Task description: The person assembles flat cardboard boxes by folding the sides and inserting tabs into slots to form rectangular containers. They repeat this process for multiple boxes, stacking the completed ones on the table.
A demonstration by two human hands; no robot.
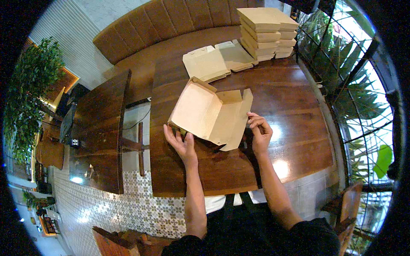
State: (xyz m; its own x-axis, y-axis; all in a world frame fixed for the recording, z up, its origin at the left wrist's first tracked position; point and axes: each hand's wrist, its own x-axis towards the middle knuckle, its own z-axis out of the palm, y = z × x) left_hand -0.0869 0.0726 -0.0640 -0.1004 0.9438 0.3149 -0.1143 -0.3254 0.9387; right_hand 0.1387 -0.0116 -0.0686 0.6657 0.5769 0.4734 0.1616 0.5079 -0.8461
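Observation:
A brown cardboard box (200, 109), partly folded, is held tilted above the dark wooden table. Its tray part has raised walls on the left, and its lid panel (235, 117) with side flaps spreads to the right. My left hand (183, 145) grips the box's near left corner, thumb and fingers around the edge. With fingers curled, my right hand (261, 134) pinches the right edge of the lid flap; its grip is partly hidden. Behind the box lies a pile of flat, unfolded cardboard blanks (207, 64).
Folded boxes (258, 34) stand in two stacks at the table's far right. The wooden table (290, 115) is bordered by a brown padded bench (171, 25) behind and a barred window with plants (354, 85) to the right. A second table (100, 132) stands left across a gap.

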